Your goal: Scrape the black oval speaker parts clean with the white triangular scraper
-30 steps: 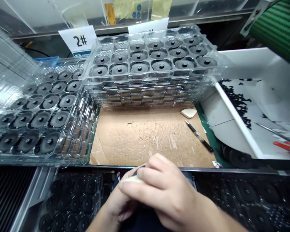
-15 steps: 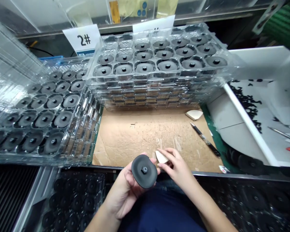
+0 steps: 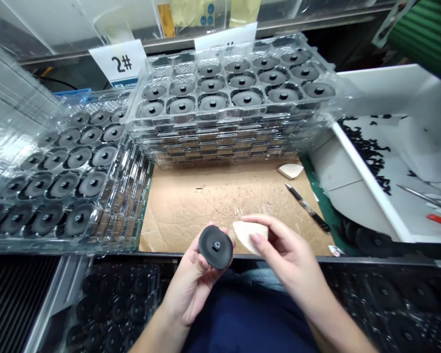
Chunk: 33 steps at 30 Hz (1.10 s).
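Observation:
My left hand [image 3: 191,284] grips a round black disc [image 3: 215,246] with a small hub in its middle, face up, just over the near edge of the cardboard sheet [image 3: 213,203]. My right hand [image 3: 290,255] pinches a cream wedge-shaped sponge [image 3: 247,233] right beside the disc, its edge close to the disc's rim. Clear plastic trays filled with several like discs stand on the left [image 3: 59,171] and stacked at the back [image 3: 228,93].
A second cream wedge [image 3: 290,170] and a black pen [image 3: 306,207] lie on the cardboard's right side. A white bin [image 3: 375,196] with small black parts, tweezers and a red tool sits at right. Dark trays of discs [image 3: 110,309] lie below the bench edge.
One second ago both hands were clasped together low over the lap. They have since parted: the disc now shows in the left hand, and the right hand holds the wedge beside it, slightly higher.

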### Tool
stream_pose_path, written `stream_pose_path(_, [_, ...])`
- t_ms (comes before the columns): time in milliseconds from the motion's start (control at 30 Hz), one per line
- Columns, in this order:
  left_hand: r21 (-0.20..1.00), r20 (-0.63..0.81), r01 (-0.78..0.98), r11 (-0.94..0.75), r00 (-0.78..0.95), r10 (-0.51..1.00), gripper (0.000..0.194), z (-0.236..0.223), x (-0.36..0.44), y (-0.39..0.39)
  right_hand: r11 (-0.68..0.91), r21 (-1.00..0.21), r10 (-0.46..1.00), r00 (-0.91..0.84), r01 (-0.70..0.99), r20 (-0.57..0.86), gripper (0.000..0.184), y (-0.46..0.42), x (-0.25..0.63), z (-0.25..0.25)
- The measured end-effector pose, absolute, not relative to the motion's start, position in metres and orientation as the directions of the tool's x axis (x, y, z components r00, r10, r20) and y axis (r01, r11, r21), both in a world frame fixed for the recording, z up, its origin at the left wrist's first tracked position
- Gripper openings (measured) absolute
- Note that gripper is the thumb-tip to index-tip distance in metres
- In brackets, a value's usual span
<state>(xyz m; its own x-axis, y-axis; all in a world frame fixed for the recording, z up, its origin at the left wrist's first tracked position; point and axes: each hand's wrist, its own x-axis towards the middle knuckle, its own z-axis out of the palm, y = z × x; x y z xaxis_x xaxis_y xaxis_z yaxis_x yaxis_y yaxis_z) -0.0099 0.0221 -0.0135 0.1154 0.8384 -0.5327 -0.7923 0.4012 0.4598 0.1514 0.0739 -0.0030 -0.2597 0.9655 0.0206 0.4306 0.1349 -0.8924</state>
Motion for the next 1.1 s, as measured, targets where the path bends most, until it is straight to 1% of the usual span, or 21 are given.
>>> stream_pose_path(67, [0.473,-0.559,-0.772,0.425,0.109,0.822,0.051,-0.014,-0.008,0.022,0.306,-0.896,0.920,-0.341,0.321,0.192,0.022,0.069,0.138,0.019])
stream_pose_path(100, [0.476,-0.584,-0.761,0.441,0.101,0.805,0.049,-0.013,-0.007,0.022,0.364,-0.887,0.884,-0.405,0.284,0.233,0.023,0.068,0.132,0.027])
stream_pose_path(133, [0.481,-0.608,-0.752,0.451,0.084,0.789,0.046,-0.012,-0.007,0.022,0.386,-0.882,0.846,-0.486,0.270,0.221,0.023,0.067,0.127,0.033])
stream_pose_path(200, [0.498,-0.638,-0.747,0.440,0.028,0.770,0.043,-0.010,-0.007,0.023,0.354,-0.889,0.775,-0.623,0.290,0.105,0.022,0.069,0.121,0.038])
stream_pose_path(233, [0.509,-0.637,-0.746,0.430,0.010,0.771,0.041,-0.009,-0.006,0.023,0.331,-0.891,0.759,-0.648,0.312,0.055,0.022,0.071,0.118,0.039])
stream_pose_path(267, [0.519,-0.627,-0.742,0.424,0.007,0.779,0.038,-0.008,-0.006,0.024,0.327,-0.886,0.770,-0.636,0.327,0.050,0.021,0.073,0.116,0.039])
stream_pose_path(367, [0.513,-0.598,-0.728,0.455,0.077,0.798,0.031,-0.004,-0.004,0.024,0.418,-0.858,0.833,-0.503,0.299,0.230,0.024,0.075,0.113,0.037])
stream_pose_path(400, [0.506,-0.585,-0.732,0.456,0.097,0.805,0.034,-0.003,-0.005,0.024,0.443,-0.856,0.820,-0.506,0.265,0.268,0.024,0.074,0.115,0.038])
stream_pose_path(433, [0.497,-0.575,-0.743,0.449,0.105,0.811,0.041,-0.003,-0.006,0.024,0.450,-0.863,0.792,-0.549,0.229,0.267,0.024,0.073,0.118,0.039])
stream_pose_path(500, [0.473,-0.569,-0.763,0.441,0.118,0.814,0.055,-0.004,-0.009,0.024,0.407,-0.889,0.729,-0.661,0.209,0.178,0.022,0.069,0.129,0.043])
stream_pose_path(533, [0.463,-0.574,-0.765,0.448,0.126,0.809,0.059,-0.005,-0.011,0.024,0.375,-0.893,0.724,-0.680,0.247,0.116,0.022,0.068,0.136,0.046])
stream_pose_path(600, [0.439,-0.592,-0.766,0.469,0.146,0.793,0.060,-0.005,-0.011,0.025,0.338,-0.860,0.765,-0.644,0.382,0.014,0.021,0.067,0.148,0.050])
stream_pose_path(633, [0.427,-0.596,-0.771,0.472,0.153,0.788,0.059,-0.004,-0.010,0.026,0.342,-0.824,0.797,-0.604,0.452,-0.001,0.020,0.067,0.150,0.052])
stream_pose_path(667, [0.416,-0.591,-0.779,0.468,0.159,0.791,0.058,-0.002,-0.009,0.026,0.371,-0.778,0.823,-0.568,0.507,0.022,0.021,0.068,0.151,0.053])
stream_pose_path(733, [0.401,-0.581,-0.792,0.461,0.170,0.796,0.051,0.003,-0.006,0.027,0.510,-0.671,0.813,-0.556,0.539,0.172,0.024,0.072,0.146,0.055])
stream_pose_path(800, [0.383,-0.586,-0.781,0.494,0.208,0.783,0.040,0.007,-0.005,0.027,0.698,-0.595,0.676,-0.641,0.399,0.363,0.028,0.080,0.138,0.053])
stream_pose_path(867, [0.394,-0.584,-0.750,0.531,0.242,0.775,0.029,0.007,-0.006,0.025,0.763,-0.607,0.550,-0.716,0.221,0.430,0.031,0.091,0.133,0.049])
stream_pose_path(900, [0.399,-0.565,-0.743,0.538,0.263,0.782,0.027,0.006,-0.008,0.024,0.744,-0.638,0.554,-0.718,0.200,0.421,0.029,0.096,0.133,0.046])
stream_pose_path(967, [0.384,-0.504,-0.759,0.526,0.305,0.808,0.033,0.002,-0.010,0.022,0.638,-0.707,0.685,-0.643,0.303,0.343,0.025,0.103,0.140,0.038])
stream_pose_path(1033, [0.327,-0.462,-0.791,0.518,0.344,0.817,0.043,-0.002,-0.012,0.021,0.470,-0.769,0.837,-0.496,0.434,0.232,0.020,0.104,0.150,0.027])
stream_pose_path(1100, [0.286,-0.449,-0.810,0.511,0.358,0.819,0.045,-0.004,-0.013,0.021,0.279,-0.835,0.912,-0.403,0.475,0.076,0.019,0.097,0.160,0.014])
